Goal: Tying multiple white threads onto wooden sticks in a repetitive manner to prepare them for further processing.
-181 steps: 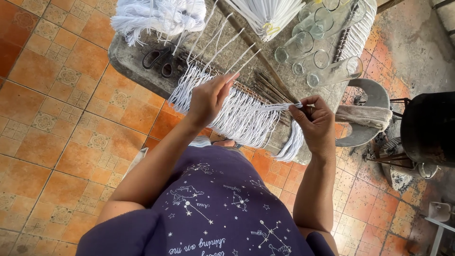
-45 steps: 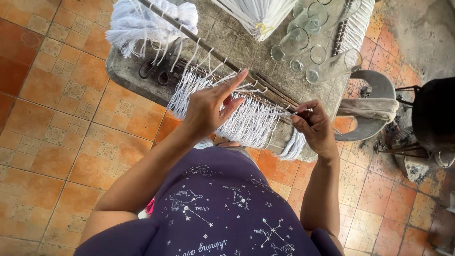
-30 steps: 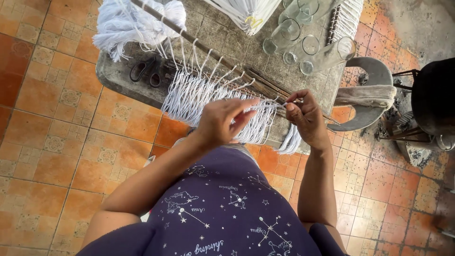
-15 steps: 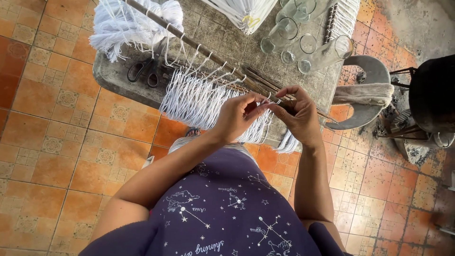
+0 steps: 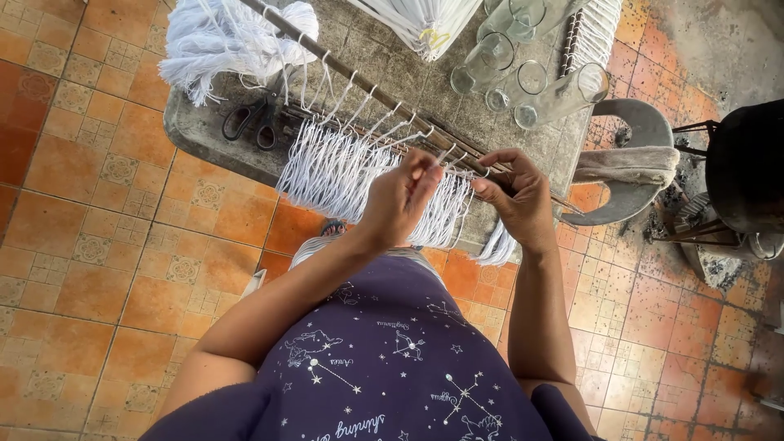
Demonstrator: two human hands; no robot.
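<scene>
Where both hands (image 5: 457, 196) meet, white cords (image 5: 343, 167) pinched

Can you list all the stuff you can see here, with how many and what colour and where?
rod: one, dark, slanting across the table
cords: many, white, hanging from the rod
cord bundle: one, white, table's far left end
scissors: one pair, black, on the table beside the bundle
glasses: several, clear, lying at the table's far side
table: one, grey stone
chair: one, grey, right of the table
floor tiles: many, orange
left hand: fingers pinching cords
right hand: fingers at the rod
</scene>
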